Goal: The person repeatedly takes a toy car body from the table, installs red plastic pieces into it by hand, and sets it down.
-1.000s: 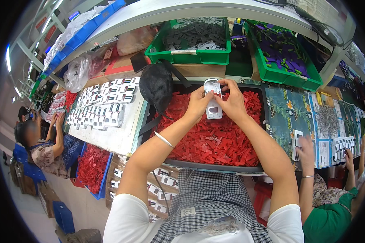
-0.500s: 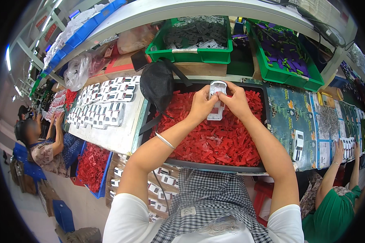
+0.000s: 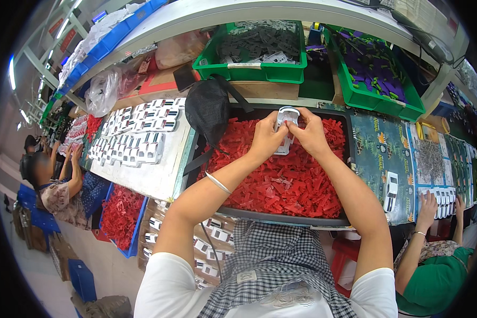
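Note:
Above the black tray [image 3: 259,216] of red plastic pieces [image 3: 281,185], both my hands grip one white toy car shell [image 3: 288,113]. My left hand [image 3: 267,137] is closed on its left side, and my right hand [image 3: 309,135] on its right. The thumbs meet over the middle of the shell and press into it; whether a small red piece sits under them I cannot make out. Part of the shell's lower end shows below my fingers.
Rows of white toy cars [image 3: 126,147] stand on the board at left, beside a black mesh bag [image 3: 206,112]. Green bins [image 3: 267,73] line the back under a shelf [image 3: 259,13]. One white car [image 3: 390,192] lies at right, near a co-worker's hand [image 3: 427,209].
My hands and the shell stay almost in place, with the shell tilted slightly more. At right, the co-worker's hands and the row of cars there have shifted to the left.

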### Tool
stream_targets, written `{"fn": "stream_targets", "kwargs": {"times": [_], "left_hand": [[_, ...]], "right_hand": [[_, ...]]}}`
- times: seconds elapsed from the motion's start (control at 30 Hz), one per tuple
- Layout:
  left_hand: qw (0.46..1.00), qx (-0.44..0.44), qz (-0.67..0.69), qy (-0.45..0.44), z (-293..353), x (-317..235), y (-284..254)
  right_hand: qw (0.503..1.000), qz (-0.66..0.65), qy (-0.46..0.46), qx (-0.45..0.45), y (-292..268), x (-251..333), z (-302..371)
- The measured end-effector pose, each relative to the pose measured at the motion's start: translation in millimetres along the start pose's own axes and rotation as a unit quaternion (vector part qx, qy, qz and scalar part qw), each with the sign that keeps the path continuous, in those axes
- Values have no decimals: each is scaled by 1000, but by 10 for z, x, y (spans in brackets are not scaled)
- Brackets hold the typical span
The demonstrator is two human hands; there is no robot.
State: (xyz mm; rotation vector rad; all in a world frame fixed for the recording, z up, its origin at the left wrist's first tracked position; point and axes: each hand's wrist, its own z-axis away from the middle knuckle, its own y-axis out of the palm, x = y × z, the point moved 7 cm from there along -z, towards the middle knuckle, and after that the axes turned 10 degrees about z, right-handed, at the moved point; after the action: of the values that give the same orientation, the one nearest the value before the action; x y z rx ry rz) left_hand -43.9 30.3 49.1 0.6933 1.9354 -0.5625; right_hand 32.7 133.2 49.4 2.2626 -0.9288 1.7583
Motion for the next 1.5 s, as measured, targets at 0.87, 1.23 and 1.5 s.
{"fn": "stream_targets", "kwargs": {"times": [0.87,1.23,1.5], "left_hand": [[1000,-21,-5,1,27,-124,-11],[1000,-2,-23,8,51,-415,-133],[873,-211,-368,242,305,-1392,-1567]], "right_hand": [[999,-22,-31,-9,-26,34,-17],[999,-26,-42,-1,8,157,-6],[995,56,-59,-65,-187,147,-3]]}}
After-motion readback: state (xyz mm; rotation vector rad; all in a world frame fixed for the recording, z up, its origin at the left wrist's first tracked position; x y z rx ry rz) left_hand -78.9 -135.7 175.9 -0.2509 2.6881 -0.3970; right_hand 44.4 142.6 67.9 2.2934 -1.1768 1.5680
